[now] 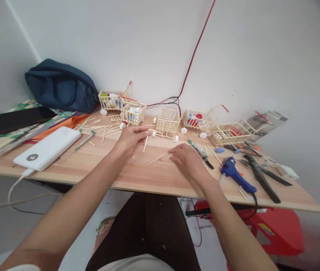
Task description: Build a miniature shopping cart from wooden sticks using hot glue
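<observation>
Your left hand [131,137] rests low on the wooden table [98,165] with its fingers loosely curled. The fingertips meet the top end of a thin wooden stick [145,143], which lies almost straight towards you. Whether you have it pinched or only touched, I cannot tell. Your right hand [186,160] lies palm down and open, gripping nothing. Its fingertips are just beside a short stick stub [169,155] and near a longer loose stick [154,160] that lies between your two hands. Both hands sit close in front of the unfinished stick cart [167,123], whose white wheels touch the table, probably so that the loose pieces stay within a finger's reach of it. The finished little carts [198,119], some holding coloured caps, stand back in a row along the wall, which keeps the middle of the table free for handling. The blue glue gun [235,174] lies on its side near your right wrist with its nozzle turned towards the work, apparently parked on the side of the hand that uses it. The cutters [258,173] lie further right. A scatter of spare sticks [103,130] lies to the left of your left hand. Well apart on the left are a white power bank [48,147], a black phone [13,118] and a dark blue bag [61,88].
</observation>
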Tool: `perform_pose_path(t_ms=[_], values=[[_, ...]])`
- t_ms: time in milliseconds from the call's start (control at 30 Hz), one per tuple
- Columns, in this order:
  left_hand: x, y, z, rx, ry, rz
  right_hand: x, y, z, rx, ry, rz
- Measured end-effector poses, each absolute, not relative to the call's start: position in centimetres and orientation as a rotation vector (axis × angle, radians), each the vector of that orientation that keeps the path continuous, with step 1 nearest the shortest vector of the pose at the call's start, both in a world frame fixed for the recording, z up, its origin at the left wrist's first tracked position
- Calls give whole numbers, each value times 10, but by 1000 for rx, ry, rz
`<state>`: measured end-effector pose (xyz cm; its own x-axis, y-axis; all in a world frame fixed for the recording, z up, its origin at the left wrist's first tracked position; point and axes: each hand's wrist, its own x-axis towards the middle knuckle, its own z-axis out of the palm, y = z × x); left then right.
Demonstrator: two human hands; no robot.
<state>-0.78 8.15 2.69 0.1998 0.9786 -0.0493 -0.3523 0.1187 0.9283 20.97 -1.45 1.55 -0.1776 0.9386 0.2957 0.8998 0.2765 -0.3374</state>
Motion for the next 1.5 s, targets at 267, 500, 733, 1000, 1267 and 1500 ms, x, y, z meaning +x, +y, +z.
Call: perform_pose_path(t_ms=[267, 500, 733, 1000, 1267, 1500], values=[[-8, 81, 26, 964, 779, 1124, 199, -10, 15, -1732, -2093, 155], [-8, 81, 21, 962, 740, 1135, 169, -27, 25, -1542, -1788, 498], [-7, 80, 19, 1001, 765, 1121, 148, -6, 10, -1416, -1645, 766], [-7, 82, 19, 1006, 752, 1142, 133, -3, 9, -1467, -1616, 709], [-7, 82, 21, 987, 782, 1162, 126, -5, 6, -1501, -1624, 634], [-7, 82, 20, 987, 770, 1168, 126, -5, 0, -1463, -1652, 633]])
